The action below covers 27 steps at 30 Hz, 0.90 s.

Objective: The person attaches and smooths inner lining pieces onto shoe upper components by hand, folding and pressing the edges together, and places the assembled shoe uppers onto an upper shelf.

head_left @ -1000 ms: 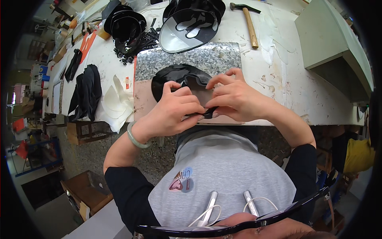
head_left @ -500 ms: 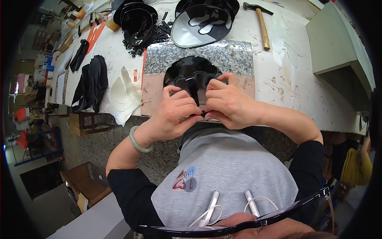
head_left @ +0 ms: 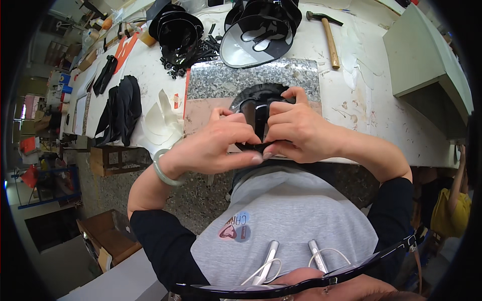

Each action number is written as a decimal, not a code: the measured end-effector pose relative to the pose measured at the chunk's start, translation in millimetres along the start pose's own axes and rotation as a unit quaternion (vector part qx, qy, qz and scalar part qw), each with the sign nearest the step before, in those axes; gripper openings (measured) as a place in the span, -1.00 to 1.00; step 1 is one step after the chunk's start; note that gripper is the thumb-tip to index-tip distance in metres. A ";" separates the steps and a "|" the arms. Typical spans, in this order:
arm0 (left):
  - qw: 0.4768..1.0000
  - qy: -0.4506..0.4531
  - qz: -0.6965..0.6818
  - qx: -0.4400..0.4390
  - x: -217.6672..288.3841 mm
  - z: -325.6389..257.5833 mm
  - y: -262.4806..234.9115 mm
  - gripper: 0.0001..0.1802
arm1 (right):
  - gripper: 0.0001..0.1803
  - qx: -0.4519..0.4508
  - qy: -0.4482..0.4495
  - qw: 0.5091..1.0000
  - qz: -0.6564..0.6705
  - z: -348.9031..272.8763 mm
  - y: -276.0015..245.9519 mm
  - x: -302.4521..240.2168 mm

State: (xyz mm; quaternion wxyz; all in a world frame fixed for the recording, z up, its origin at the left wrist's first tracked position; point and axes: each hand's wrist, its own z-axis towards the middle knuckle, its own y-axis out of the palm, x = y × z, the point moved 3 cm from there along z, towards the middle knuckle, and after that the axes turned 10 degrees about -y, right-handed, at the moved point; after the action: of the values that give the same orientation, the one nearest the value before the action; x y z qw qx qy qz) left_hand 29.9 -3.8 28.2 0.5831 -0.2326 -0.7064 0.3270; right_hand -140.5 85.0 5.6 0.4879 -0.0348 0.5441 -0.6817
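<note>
Left hand (head_left: 216,145) and right hand (head_left: 301,133) gripping black plastic piece (head_left: 258,108), granite slab (head_left: 226,80), hammer (head_left: 329,32)

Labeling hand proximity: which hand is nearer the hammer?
Right. The right hand grips the black plastic part below and left of the hammer; the left hand sits farther left on the same part.

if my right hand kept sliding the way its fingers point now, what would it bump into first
The right hand points left, across the glossy black curved plastic piece it grips. Going straight on, it would most likely meet the left hand first; their fingertips already nearly touch at the piece's near edge. Depth is hard to judge.
</note>
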 end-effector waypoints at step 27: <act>0.640 -0.210 -0.729 0.124 -156.4 114.2 66.6 -0.64 | -0.87 0.347 0.191 0.914 -0.091 -47.1 5.4 113.6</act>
State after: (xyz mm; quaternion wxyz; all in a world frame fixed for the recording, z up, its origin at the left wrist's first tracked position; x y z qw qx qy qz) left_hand -52.0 -91.5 -137.9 0.4922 0.5070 -0.7031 -0.0798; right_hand -223.6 38.8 -72.6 0.2921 0.2183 0.3510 -0.8625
